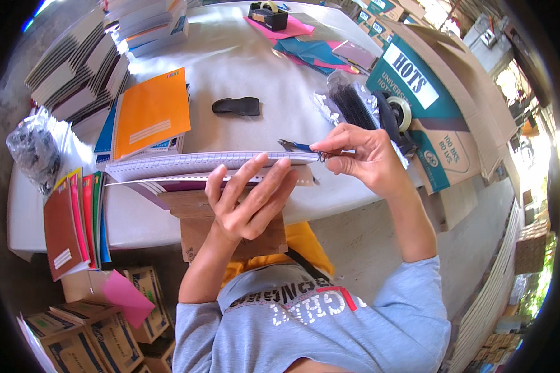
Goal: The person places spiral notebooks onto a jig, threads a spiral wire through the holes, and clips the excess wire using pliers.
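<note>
A thick stack of punched ruled notebook sheets point(218, 160) lies across the near table edge, a sheet with a row of holes along its near side. My left hand point(249, 205) rests against this side, fingers stretched out and spread, fingertips touching the paper; its thumb is hidden. At the stack's right end my right hand point(364, 155) pinches a thin dark wire point(322, 155), perhaps the end of a binding coil. Just beyond lie blue-handled cutting pliers point(294, 146), partly behind the right fingers.
Orange notebooks point(152, 115) and a black curved piece point(236, 106) lie farther back. Left are coloured notebooks point(65, 230) and a plastic bag point(34, 149). Black coils point(350, 102) and an open carton point(438, 124) stand right. A tape dispenser point(268, 15) sits at the far edge.
</note>
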Demonstrator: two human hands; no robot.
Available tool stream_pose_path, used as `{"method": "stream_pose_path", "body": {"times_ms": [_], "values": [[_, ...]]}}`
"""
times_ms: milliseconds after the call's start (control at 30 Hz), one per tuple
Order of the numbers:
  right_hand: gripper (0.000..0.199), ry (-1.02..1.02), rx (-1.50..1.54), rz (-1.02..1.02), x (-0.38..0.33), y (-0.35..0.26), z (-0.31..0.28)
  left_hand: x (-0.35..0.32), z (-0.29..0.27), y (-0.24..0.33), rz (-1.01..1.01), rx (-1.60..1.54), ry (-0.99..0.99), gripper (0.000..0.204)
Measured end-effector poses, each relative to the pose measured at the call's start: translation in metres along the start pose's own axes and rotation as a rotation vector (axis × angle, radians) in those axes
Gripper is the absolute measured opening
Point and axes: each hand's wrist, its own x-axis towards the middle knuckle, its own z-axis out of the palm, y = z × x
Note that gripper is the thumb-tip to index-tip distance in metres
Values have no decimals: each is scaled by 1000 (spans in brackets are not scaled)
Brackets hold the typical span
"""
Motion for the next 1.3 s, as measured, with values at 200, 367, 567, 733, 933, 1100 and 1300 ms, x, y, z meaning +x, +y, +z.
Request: {"method": "stream_pose_path", "body": {"times_ms": [200,367,567,733,933,1100,1300], "values": [[27,-33,-42,7,2,-1,-2,-4,1,3,-104,-17,-43,9],[30,-19,-45,-74,4,3,-1,-3,9,-1,19,-66,123,10],[26,14,-18,-66,5,5,1,8,1,2,-3,-115,43,15],[29,-10,1,-90,5,3,-1,22,-6,7,-126,-114,-225,22],[24,-56,-139,-138,6,-1,-3,27,-13,9,-135,-132,-233,19],[21,-19,-237,-175,7,-6,-2,30,-16,7,-153,-212,-310,16],[21,42,-310,-203,7,-8,0,30,-11,3,-140,-260,-279,14]]}}
